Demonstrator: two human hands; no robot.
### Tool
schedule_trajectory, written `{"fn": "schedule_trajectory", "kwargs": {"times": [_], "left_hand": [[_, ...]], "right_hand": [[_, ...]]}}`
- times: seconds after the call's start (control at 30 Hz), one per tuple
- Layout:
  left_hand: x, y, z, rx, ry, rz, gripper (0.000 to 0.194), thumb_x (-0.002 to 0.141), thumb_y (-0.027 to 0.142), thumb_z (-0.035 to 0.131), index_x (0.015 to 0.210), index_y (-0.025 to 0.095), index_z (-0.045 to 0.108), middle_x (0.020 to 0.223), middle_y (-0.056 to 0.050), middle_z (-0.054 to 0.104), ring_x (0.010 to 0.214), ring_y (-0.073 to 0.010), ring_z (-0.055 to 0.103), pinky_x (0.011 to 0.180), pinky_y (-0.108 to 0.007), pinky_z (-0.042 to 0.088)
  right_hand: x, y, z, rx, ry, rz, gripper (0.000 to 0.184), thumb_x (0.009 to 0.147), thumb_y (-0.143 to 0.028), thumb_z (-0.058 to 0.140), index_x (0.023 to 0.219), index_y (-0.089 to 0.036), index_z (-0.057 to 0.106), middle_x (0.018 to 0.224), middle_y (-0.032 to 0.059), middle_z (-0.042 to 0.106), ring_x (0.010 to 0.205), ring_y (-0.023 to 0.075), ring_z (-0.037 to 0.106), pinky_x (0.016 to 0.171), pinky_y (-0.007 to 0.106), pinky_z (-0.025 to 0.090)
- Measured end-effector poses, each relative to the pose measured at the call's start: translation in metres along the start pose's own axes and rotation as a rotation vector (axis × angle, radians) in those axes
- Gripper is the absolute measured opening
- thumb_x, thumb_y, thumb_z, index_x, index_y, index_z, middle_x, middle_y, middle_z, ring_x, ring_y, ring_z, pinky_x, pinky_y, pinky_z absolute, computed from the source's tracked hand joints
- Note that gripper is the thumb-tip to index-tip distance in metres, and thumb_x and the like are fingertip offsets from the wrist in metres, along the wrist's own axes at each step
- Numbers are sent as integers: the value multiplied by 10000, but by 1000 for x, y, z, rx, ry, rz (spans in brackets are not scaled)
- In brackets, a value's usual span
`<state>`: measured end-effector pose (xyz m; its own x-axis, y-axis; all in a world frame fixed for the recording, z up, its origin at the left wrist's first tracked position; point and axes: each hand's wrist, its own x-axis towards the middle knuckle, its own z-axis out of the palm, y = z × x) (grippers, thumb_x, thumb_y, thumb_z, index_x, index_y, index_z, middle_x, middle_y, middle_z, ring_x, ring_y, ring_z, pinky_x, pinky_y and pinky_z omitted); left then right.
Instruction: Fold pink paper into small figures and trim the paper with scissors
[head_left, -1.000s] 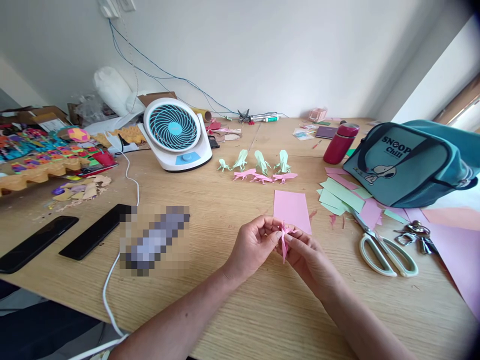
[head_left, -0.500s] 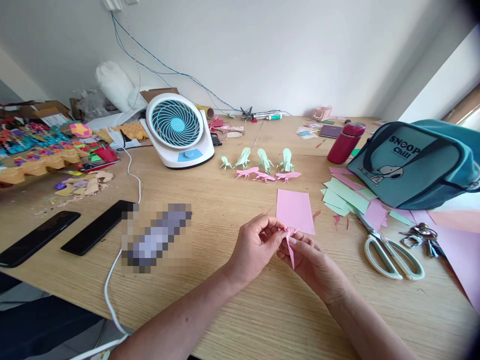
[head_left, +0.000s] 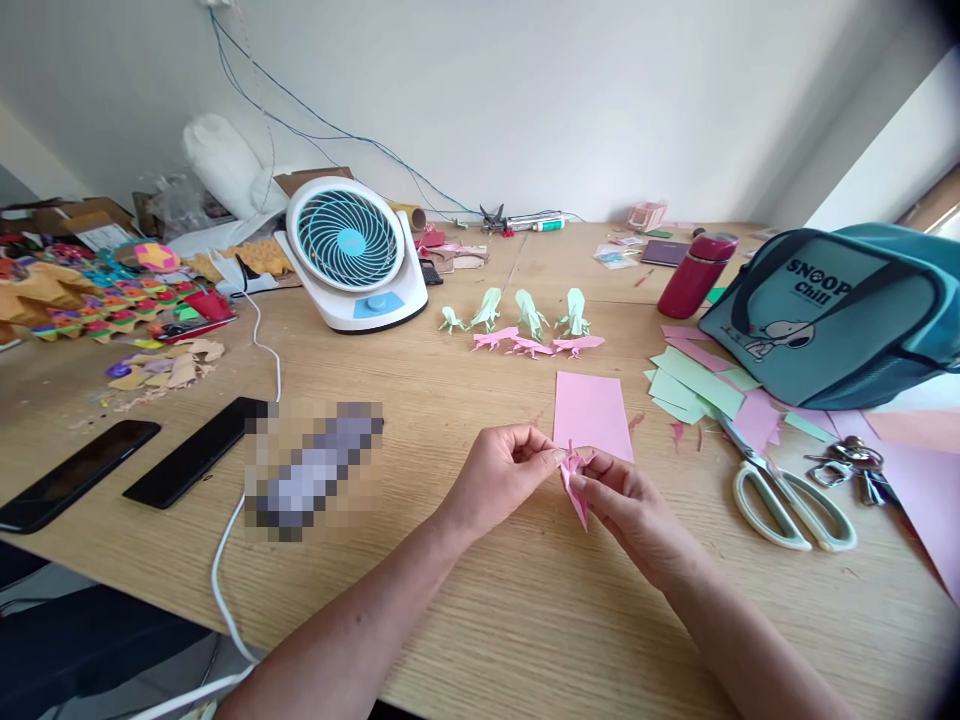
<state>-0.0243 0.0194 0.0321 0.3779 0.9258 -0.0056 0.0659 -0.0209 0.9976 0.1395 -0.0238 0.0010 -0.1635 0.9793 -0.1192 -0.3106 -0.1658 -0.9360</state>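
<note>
The folded pink paper [head_left: 572,468] was a small, slender, creased shape, with narrow points splayed at its upper end and one long flap tapering downward to a sharp tip. It was held above the table [head_left: 480,600], just in front of a flat pink sheet [head_left: 592,408], the left hand [head_left: 506,478] and right hand [head_left: 628,505] both pinching it between nearly closed fingers and thumbs.

- Left hand [head_left: 502,475] pinching the pink origami figure [head_left: 573,487] near its top!
- My right hand [head_left: 634,510] grips its other side!
- Beyond: pink paper sheet [head_left: 592,410], pink origami insects [head_left: 495,339], green origami insects [head_left: 531,313] behind.
</note>
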Motion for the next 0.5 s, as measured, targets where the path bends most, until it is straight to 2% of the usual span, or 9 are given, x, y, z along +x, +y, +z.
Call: {"fn": "schedule_trajectory", "kwargs": {"times": [0.2, 0.3, 0.43, 0.5], "left_hand": [[1, -2, -1, -47, 17, -87, 263, 748, 335, 709, 610, 139, 601, 579, 41, 534, 503, -53, 384, 490, -195, 312], [0, -1, -1, -25, 5, -71, 264, 760, 352, 708, 630, 136, 629, 593, 29, 569, 525, -64, 431, 519, -201, 343], [-1, 1, -2, 58, -47, 12, 236, 807, 355, 692, 753, 125, 703, 734, -33, 683, 647, -111, 557, 613, -226, 415], [-1, 0, -3, 126, -60, 61, 197, 826, 325, 682, 816, 131, 716, 752, -34, 683, 639, -109, 544, 596, -222, 402]], "right_hand": [[2, -1, 1, -120, -27, -85, 240, 791, -428, 765, 808, -211, 665, 661, -16, 554, 591, 118, 437, 556, 255, 357], [2, -2, 2, -138, -18, -93, 252, 776, -431, 778, 793, -213, 654, 647, -18, 554, 577, 123, 439, 549, 265, 356], [1, -2, 2, -153, 20, -98, 253, 776, -440, 773, 793, -212, 667, 659, -11, 561, 594, 127, 444, 558, 268, 363], [1, -3, 2, -157, 43, -99, 255, 773, -445, 773, 794, -210, 675, 669, -8, 563, 608, 129, 447, 560, 266, 365]]}}
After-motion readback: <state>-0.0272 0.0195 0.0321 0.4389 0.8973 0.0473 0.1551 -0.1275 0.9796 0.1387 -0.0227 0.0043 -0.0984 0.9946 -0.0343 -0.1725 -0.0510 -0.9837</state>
